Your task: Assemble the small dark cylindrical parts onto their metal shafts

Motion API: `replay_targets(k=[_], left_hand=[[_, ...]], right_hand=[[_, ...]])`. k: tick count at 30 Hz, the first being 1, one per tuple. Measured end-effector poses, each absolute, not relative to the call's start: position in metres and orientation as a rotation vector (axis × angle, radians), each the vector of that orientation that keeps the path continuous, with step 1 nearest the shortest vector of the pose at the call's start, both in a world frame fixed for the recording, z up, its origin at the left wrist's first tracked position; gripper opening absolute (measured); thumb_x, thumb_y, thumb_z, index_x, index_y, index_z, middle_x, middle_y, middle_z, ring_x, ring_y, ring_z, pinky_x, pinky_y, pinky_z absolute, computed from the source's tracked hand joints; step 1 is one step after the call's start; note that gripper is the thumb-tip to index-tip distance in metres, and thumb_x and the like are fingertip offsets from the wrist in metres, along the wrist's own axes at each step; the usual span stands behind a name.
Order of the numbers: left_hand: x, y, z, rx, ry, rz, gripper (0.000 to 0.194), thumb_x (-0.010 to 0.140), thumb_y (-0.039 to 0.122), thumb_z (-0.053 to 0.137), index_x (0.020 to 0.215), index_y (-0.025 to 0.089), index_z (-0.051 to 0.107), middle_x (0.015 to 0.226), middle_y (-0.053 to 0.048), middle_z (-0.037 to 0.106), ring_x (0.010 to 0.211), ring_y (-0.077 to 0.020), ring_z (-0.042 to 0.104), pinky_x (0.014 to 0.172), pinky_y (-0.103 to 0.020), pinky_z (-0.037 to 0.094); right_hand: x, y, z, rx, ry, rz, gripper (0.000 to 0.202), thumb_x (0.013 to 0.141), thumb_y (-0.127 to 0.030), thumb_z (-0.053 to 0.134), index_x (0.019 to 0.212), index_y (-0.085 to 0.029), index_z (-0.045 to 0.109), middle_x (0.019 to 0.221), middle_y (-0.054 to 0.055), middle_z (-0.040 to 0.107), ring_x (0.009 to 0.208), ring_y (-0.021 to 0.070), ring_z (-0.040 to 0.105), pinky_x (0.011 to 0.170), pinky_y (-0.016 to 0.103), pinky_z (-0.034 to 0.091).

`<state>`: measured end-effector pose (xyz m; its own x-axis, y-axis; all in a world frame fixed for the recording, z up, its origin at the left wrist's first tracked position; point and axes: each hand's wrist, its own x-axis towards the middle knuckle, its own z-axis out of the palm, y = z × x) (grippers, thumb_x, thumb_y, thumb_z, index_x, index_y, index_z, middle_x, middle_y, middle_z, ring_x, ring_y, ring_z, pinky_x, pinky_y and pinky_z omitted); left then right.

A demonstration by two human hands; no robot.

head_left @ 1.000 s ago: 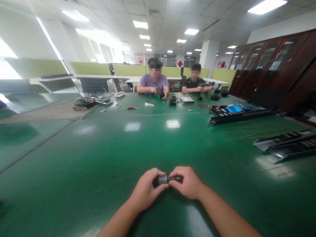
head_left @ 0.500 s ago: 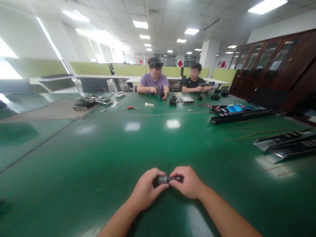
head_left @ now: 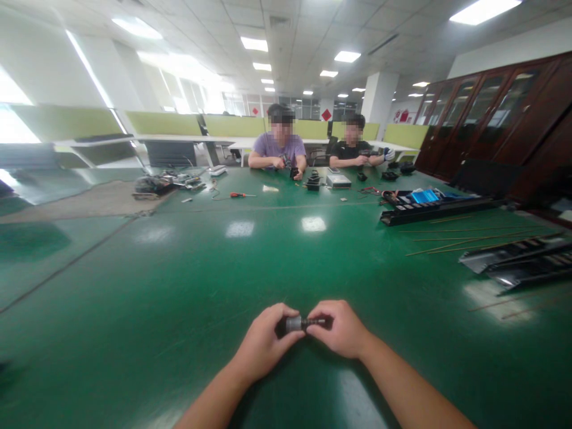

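Low in the middle of the head view, my two hands meet at a small cylindrical metal part (head_left: 294, 323), perhaps a small motor. It has a silver-grey body, a dark left end and a thin dark shaft (head_left: 315, 322) pointing right. My left hand (head_left: 264, 341) is closed round the body, thumb below and fingers above. With thumb and fingers, my right hand (head_left: 342, 333) pinches the shaft side close to the body. The part lies roughly level just over the green table (head_left: 201, 268). My fingers hide its dark left end in part.
Two people (head_left: 279, 146) sit across the table, each with a drill-like tool. Before them lie black parts (head_left: 313, 182), a grey box (head_left: 338, 180) and an orange screwdriver (head_left: 241, 195). Black metal channels (head_left: 513, 259) and thin rods (head_left: 447, 245) lie to the right.
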<state>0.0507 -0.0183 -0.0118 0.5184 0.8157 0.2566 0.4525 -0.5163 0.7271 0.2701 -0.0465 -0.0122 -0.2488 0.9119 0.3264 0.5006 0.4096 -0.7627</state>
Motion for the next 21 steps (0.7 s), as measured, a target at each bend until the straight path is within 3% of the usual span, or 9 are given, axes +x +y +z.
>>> replay_targets(k=[21], left_hand=[[0.0505, -0.0174, -0.0099, 2.126, 1.075, 0.776, 0.024, 0.084, 0.035, 0.068, 0.103, 0.021, 0.062, 0.099, -0.005, 0.067, 0.093, -0.0223, 0.062, 0.084, -0.035, 0.048]], right_hand=[[0.2744, -0.0454, -0.0148, -1.221, -1.87, 0.645, 0.004, 0.078, -0.021, 0.071, 0.081, -0.02, 0.073, 0.074, 0.001, 0.071, 0.066, 0.0153, 0.062, 0.062, 0.025, 0.042]])
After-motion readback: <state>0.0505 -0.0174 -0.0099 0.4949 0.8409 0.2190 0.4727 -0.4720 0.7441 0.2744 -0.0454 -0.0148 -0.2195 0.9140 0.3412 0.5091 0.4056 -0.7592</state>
